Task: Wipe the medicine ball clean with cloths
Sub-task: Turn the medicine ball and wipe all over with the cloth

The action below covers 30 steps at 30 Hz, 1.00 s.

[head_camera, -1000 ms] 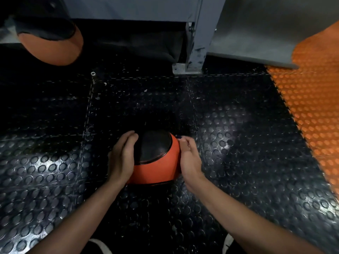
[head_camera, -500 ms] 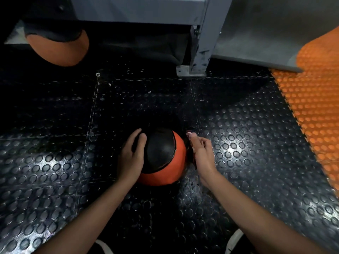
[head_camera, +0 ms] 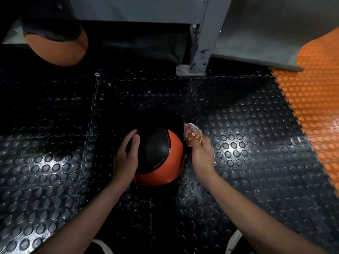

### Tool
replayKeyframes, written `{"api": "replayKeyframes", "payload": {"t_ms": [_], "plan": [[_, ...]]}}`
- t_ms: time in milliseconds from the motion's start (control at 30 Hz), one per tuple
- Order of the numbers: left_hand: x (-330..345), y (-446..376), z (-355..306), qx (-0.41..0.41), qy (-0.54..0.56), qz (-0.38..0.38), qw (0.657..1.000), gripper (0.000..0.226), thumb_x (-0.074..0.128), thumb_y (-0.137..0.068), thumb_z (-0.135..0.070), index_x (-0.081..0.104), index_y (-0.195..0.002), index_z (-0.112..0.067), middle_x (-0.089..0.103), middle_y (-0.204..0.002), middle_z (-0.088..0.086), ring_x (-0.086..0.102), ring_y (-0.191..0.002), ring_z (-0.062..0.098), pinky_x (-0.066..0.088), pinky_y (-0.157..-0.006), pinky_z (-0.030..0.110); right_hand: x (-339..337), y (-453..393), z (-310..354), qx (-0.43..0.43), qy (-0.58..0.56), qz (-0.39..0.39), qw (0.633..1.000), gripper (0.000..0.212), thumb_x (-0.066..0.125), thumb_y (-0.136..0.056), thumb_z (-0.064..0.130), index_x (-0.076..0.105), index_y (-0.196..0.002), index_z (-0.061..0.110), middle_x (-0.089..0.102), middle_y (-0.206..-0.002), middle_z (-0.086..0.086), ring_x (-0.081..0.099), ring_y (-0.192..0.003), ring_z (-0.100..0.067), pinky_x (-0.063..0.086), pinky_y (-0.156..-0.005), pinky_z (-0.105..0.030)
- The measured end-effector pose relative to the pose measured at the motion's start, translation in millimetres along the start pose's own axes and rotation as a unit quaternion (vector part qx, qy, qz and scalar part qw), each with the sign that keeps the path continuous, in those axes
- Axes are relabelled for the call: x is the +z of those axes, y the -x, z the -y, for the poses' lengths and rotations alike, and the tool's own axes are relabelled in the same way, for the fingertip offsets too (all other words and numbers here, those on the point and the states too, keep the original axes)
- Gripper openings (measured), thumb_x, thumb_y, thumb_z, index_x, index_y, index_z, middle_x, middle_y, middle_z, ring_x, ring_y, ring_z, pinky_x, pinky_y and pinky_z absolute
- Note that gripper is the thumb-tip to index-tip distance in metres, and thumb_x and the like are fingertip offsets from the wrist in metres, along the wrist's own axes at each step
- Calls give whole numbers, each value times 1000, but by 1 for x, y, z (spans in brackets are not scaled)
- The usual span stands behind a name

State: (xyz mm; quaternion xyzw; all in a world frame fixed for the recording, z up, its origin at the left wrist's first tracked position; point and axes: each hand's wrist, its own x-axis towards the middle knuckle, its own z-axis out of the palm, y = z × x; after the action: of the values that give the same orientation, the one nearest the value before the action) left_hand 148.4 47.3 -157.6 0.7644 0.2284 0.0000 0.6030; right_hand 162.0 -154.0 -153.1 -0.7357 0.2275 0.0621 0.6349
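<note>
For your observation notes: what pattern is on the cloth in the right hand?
Orange-brown cloth with small pale shapes, seen in the head view.

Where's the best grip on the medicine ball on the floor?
The medicine ball is round with no handle showing, so probably cup it from opposite sides. The left hand rests on its left flank; the right hand, beside the right flank, pinches a patterned cloth.

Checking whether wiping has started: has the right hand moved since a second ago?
Yes. The right hand has slid off the medicine ball, rightward from the floor-tile seam, and now holds a patterned cloth.
</note>
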Motion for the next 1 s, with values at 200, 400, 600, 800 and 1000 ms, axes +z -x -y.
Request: {"api": "replayKeyframes", "payload": {"t_ms": [200, 400, 600, 800, 1000], "plan": [[3, 4, 1, 16, -6, 11, 1000, 51, 47, -97, -59, 58, -142, -39, 54, -150, -11, 48, -133, 5, 34, -97, 15, 19, 27, 0, -28, -8, 84, 996, 25, 48, -95, 65, 68, -112, 65, 56, -143, 24, 49, -139, -6, 36, -122, -45], [4, 4, 4, 34, -20, 26, 999, 65, 43, -87, -72, 57, -142, -42, 53, -150, -13, 48, -136, 6, 38, -109, 24, 18, 7, -1, 92, -49, 83, 991, 35, 39, -108, 56, 72, -114, 51, 69, -127, 15, 62, -125, -10, 49, -108, -33], [5, 1, 4, 75, -73, 49, 993, 68, 39, -86, -72, 58, -142, -39, 53, -151, -11, 46, -137, 4, 29, -99, 8, 13, 11, -2, 123, -82, 51, 988, 35, 43, -108, 51, 73, -122, 38, 71, -128, 12, 63, -118, -4, 48, -105, -29], [-11, 2, 8, 89, -91, 72, 989, 68, 35, -89, -75, 52, -147, -43, 49, -156, -15, 42, -141, 1, 28, -105, 12, 20, 30, -22, -13, -28, 31, 999, 28, 44, -109, 52, 66, -124, 52, 64, -134, 20, 56, -130, 0, 41, -115, -28], [-3, -1, 5, 114, -127, 85, 982, 65, 37, -90, -71, 54, -146, -41, 51, -153, -11, 46, -137, 2, 31, -100, 9, 1, -4, -7, 131, -35, 135, 982, 37, 39, -106, 59, 72, -119, 47, 68, -134, 9, 60, -129, -14, 47, -113, -41]]}}
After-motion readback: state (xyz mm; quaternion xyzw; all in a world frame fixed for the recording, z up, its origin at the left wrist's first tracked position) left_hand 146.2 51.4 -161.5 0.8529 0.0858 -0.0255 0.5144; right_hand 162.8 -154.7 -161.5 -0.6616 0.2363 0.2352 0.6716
